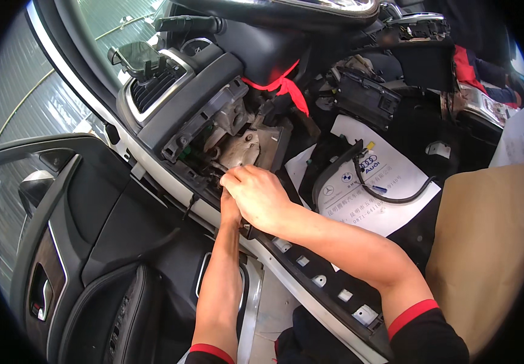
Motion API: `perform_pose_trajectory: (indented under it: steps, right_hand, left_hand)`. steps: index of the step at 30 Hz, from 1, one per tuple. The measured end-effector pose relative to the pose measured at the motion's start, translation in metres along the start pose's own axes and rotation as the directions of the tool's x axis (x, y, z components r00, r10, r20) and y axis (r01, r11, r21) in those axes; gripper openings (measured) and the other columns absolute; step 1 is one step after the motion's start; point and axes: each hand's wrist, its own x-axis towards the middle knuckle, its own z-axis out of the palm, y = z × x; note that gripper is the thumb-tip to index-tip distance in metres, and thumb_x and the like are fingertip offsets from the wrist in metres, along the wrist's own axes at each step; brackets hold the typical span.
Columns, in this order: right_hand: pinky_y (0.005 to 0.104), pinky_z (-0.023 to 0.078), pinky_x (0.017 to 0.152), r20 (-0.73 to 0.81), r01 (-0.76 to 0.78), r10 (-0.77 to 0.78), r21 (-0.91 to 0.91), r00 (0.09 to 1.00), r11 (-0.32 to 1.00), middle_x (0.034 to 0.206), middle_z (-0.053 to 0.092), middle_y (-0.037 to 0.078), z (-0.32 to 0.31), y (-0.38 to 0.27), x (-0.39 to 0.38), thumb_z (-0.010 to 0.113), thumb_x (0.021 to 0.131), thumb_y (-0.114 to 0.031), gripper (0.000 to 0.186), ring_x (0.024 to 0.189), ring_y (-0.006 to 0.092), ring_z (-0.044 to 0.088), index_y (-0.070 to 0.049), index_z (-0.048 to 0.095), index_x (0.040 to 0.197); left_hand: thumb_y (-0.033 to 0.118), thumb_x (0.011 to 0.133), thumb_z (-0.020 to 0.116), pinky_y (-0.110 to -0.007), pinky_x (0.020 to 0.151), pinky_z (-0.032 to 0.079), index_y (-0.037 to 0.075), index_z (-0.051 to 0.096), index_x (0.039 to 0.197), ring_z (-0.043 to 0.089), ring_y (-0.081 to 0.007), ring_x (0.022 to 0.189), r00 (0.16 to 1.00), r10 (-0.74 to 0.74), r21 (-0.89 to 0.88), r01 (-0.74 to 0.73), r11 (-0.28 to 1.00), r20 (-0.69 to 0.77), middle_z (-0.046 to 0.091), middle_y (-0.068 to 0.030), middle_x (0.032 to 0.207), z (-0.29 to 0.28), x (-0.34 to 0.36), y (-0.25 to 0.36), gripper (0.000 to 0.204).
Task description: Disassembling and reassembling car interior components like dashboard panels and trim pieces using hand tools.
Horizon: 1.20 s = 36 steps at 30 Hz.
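Both my hands meet at the opened lower left end of the dashboard [207, 130], just inside the door frame. My right hand [255, 195] is closed, its thumb and fingers pinched together; what they hold is too small or hidden to make out. Behind and below it is my left hand [230, 209], with its fingers mostly covered. Just beyond the fingertips sits a grey-beige metal bracket [242, 150] among dark wiring and exposed parts. A red cloth [283, 87] is tied round the lower steering column.
An open black door [122, 242] stands at left. A white-edged sill [310, 291] runs beneath my arms. A black cable [395, 197] lies on a paper floor mat [365, 221]. Brown paper covers the seat [486, 242]. A phone holder [137, 60] is at the air vent.
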Motion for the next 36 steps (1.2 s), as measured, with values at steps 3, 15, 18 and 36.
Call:
perform_pose_trajectory:
  steps: [3,15,18,36]
  right_hand:
    - [0.0381,0.058,0.083,-0.011,0.012,-0.012,0.013,1.000,1.000,0.095,0.067,0.013,0.003,-0.012,0.007,0.070,0.073,-0.009,0.025,0.094,0.0291,0.068,-0.001,0.062,0.095]
    - [0.0367,0.059,0.080,0.052,0.006,-0.005,-0.022,0.999,1.000,0.097,0.068,0.011,0.004,-0.005,0.003,0.070,0.075,-0.010,0.022,0.096,0.0275,0.069,-0.003,0.063,0.095]
    - [0.0366,0.059,0.080,0.045,0.017,-0.016,-0.021,0.999,1.000,0.098,0.068,0.011,0.005,-0.007,0.004,0.069,0.076,-0.011,0.021,0.096,0.0275,0.069,-0.003,0.063,0.095]
    - [0.0393,0.057,0.080,0.090,0.051,-0.050,-0.005,0.995,0.999,0.108,0.067,0.011,0.011,-0.006,0.000,0.067,0.074,-0.008,0.030,0.094,0.0292,0.067,-0.003,0.064,0.103]
  left_hand:
    - [0.025,0.094,0.066,-0.036,0.094,0.052,0.001,0.054,0.137,0.062,-0.0237,0.115,0.982,0.165,0.032,-0.168,0.985,0.091,0.063,-0.0141,0.132,-0.028,0.028,-0.055,0.051]
    - [0.021,0.091,0.072,-0.035,0.092,0.052,0.002,0.053,0.136,0.063,-0.0224,0.112,0.999,-0.041,-0.102,0.042,0.994,0.017,0.064,-0.0131,0.127,-0.003,-0.006,0.004,0.052]
    - [0.021,0.092,0.072,-0.036,0.091,0.053,0.002,0.055,0.133,0.063,-0.0226,0.111,0.994,0.103,0.042,-0.105,0.994,0.039,0.065,-0.0129,0.126,-0.009,-0.001,-0.005,0.048]
    - [0.020,0.097,0.063,-0.036,0.084,0.055,0.002,0.061,0.121,0.065,-0.0201,0.100,0.999,0.015,-0.152,-0.009,0.988,0.041,0.068,-0.0113,0.116,-0.011,0.004,-0.020,0.030]
